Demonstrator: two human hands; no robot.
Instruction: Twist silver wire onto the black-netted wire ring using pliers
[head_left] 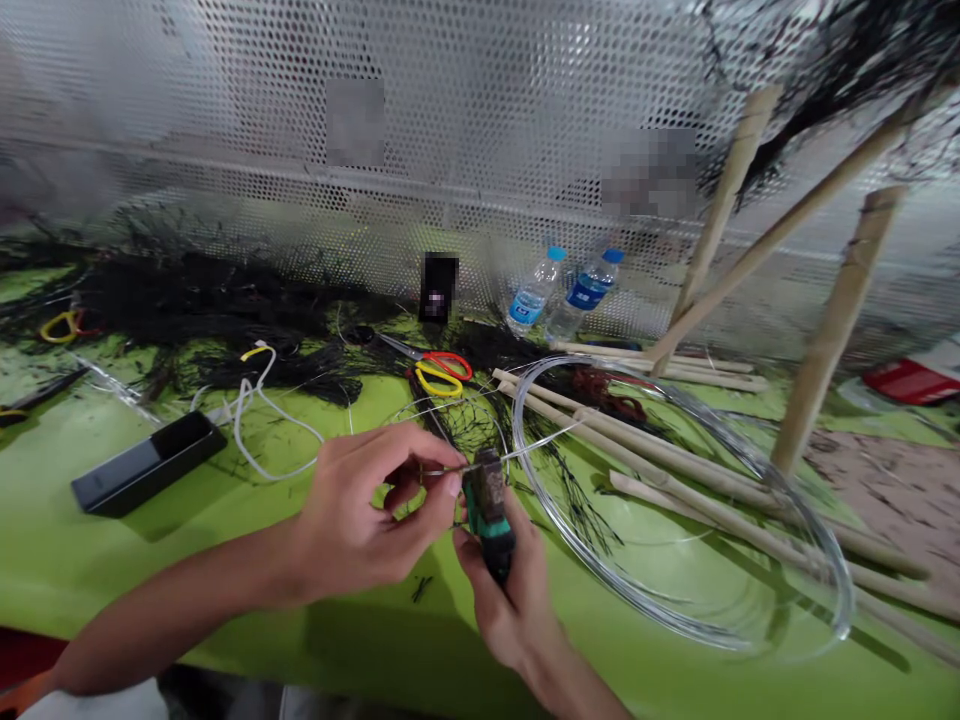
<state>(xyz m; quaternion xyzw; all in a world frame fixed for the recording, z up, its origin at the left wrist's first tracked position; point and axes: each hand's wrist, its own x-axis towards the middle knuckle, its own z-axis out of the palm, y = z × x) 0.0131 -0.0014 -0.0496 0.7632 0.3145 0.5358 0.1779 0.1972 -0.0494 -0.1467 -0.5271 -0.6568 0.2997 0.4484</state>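
My right hand (517, 590) is closed around pliers (491, 500) with green and black handles and a worn, rusty-looking head. The jaws are at a thin wire (547, 440), which shows on both sides of the head; whether they bite on it I cannot tell. Just left of the jaws, my left hand (367, 500) pinches the wire between thumb and fingers. To the right of the pliers lies a large loose coil of shiny wire (592, 565). Beyond my hands rest scissors (442, 372) with one red and one yellow handle loop.
On the green table (315, 650) lie a dark power bank (150, 465), a white cable (244, 430), bundles of black fibre (202, 300) and wooden sticks (675, 490). Two water bottles (531, 295) and a phone (438, 288) stand against a perforated metal panel (480, 110). Wooden posts (836, 330) rise at right.
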